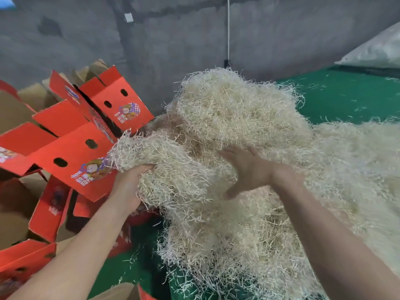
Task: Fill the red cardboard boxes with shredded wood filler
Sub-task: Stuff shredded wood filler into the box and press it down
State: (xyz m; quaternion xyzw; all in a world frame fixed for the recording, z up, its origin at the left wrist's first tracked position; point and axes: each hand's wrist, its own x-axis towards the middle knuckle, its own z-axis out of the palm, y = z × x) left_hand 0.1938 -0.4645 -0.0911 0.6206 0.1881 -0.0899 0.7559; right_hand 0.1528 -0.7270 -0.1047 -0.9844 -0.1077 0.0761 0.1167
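Observation:
A big pale heap of shredded wood filler (249, 118) covers the middle and right of the view. My left hand (127, 187) grips a thick clump of filler (158, 152) at the heap's left edge, next to the boxes. My right hand (246, 169) lies flat on the heap with fingers spread, holding nothing. Several red cardboard boxes (71, 156) with printed pictures and oval holes are stacked open at the left; their brown insides show. One red box (116, 100) stands further back against the wall.
A green floor (350, 98) lies under the heap, strewn with loose strands. A grey concrete wall (173, 40) stands behind, with a white cord (228, 29) hanging down it. A clear plastic bag (376, 50) sits at the upper right.

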